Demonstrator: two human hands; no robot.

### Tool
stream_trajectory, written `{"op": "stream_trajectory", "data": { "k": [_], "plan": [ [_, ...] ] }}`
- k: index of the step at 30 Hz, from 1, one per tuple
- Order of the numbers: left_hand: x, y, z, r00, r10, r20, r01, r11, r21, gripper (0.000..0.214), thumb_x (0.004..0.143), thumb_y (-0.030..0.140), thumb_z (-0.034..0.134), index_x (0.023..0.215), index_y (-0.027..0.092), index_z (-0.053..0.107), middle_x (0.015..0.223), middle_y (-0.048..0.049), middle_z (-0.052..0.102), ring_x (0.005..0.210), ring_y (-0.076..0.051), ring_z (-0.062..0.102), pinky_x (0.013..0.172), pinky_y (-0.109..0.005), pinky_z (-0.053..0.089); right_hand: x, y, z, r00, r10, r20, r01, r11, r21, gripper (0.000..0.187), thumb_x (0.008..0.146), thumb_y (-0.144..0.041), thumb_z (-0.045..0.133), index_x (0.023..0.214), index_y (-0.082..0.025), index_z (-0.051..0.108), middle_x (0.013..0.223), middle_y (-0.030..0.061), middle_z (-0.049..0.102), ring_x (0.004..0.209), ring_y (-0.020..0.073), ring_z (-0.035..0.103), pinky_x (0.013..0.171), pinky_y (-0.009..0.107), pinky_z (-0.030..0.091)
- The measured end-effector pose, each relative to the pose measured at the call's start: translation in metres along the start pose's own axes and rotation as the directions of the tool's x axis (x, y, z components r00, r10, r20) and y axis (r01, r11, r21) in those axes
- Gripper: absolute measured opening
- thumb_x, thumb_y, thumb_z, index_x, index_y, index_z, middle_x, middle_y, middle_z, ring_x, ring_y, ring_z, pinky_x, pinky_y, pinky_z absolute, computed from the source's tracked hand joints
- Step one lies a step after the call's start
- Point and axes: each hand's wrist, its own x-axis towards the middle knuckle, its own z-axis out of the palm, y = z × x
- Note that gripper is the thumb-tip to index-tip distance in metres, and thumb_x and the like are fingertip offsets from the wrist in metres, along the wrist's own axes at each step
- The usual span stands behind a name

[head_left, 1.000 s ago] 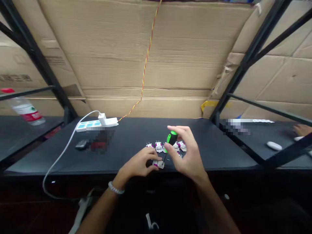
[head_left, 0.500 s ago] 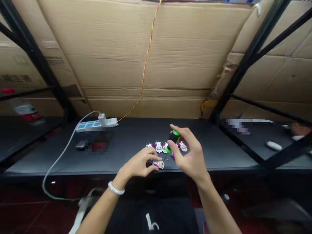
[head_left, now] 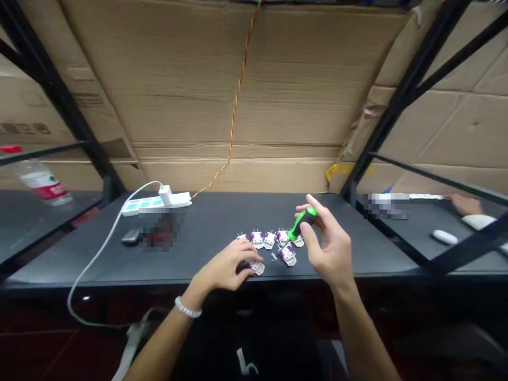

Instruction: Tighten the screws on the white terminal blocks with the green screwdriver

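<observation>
Your right hand (head_left: 329, 251) grips a green-and-black screwdriver (head_left: 302, 222) over the black desk (head_left: 214, 217), its long axis slanting from the handle, upper right, to the tip, lower left, near a small loose piece (head_left: 273, 256). Your left hand (head_left: 226, 264) pinches a white-and-purple part (head_left: 257, 268) near the front edge. Similar parts (head_left: 257, 239) crowd around the shaft; a power strip (head_left: 180, 199) lies well left.

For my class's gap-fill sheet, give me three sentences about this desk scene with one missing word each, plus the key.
1. The right hand holds a screwdriver coloured black and ____.
2. The left hand touches a small part, and its wrist wears a ____ bracelet.
3. The bottle has a ____ cap.
Missing words: green; white; red.
</observation>
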Motion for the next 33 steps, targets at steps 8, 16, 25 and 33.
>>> {"op": "stream_trajectory", "data": {
  "k": [8, 16, 25, 33],
  "plan": [
    [-0.002, 0.003, -0.002, 1.000, 0.022, 0.018, -0.022, 1.000, 0.009, 0.037, 0.089, 0.014, 0.063, 0.124, 0.024, 0.073, 0.125, -0.0083, 0.072, 0.123, -0.029, 0.061, 0.123, -0.052, 0.038, -0.012, 0.015, -0.003, 0.997, 0.036, 0.071, -0.043, 0.994, 0.098, 0.057, 0.106, -0.030, 0.059, 0.162, -0.027, 0.048, 0.132, 0.0123, 0.069, 0.114, 0.0263, 0.073, 0.102, 0.048, 0.062],
    [0.000, 0.007, 0.000, 1.000, 0.006, 0.020, -0.006, 0.999, 0.039, 0.028, 0.098, 0.025, 0.066, 0.124, 0.024, 0.074, 0.126, -0.0092, 0.071, 0.123, -0.028, 0.062, 0.119, -0.050, 0.042, -0.014, 0.021, -0.003, 0.999, 0.030, 0.022, -0.032, 0.992, 0.125, 0.057, 0.105, -0.029, 0.060, 0.161, -0.026, 0.050, 0.133, 0.0130, 0.069, 0.117, 0.0277, 0.072, 0.101, 0.048, 0.064],
    [0.009, 0.012, 0.010, 0.998, 0.058, 0.025, -0.058, 0.998, 0.019, 0.035, 0.104, 0.012, 0.049, 0.129, 0.023, 0.071, 0.135, -0.0100, 0.071, 0.128, -0.026, 0.063, 0.114, -0.047, 0.048, -0.012, 0.027, -0.005, 0.999, 0.034, 0.025, -0.038, 0.983, 0.179, 0.056, 0.107, -0.030, 0.058, 0.162, -0.028, 0.048, 0.135, 0.0125, 0.068, 0.119, 0.0271, 0.072, 0.101, 0.048, 0.064],
    [0.008, 0.013, 0.015, 0.998, -0.009, 0.058, 0.003, 0.995, 0.098, 0.053, 0.096, 0.008, 0.053, 0.143, 0.027, 0.066, 0.155, -0.0089, 0.062, 0.145, -0.032, 0.053, 0.123, -0.060, 0.038, -0.011, 0.026, -0.007, 0.999, 0.039, 0.016, -0.042, 0.977, 0.210, 0.057, 0.107, -0.032, 0.057, 0.163, -0.026, 0.047, 0.135, 0.0132, 0.068, 0.117, 0.0266, 0.072, 0.097, 0.046, 0.066]
  ]
}}
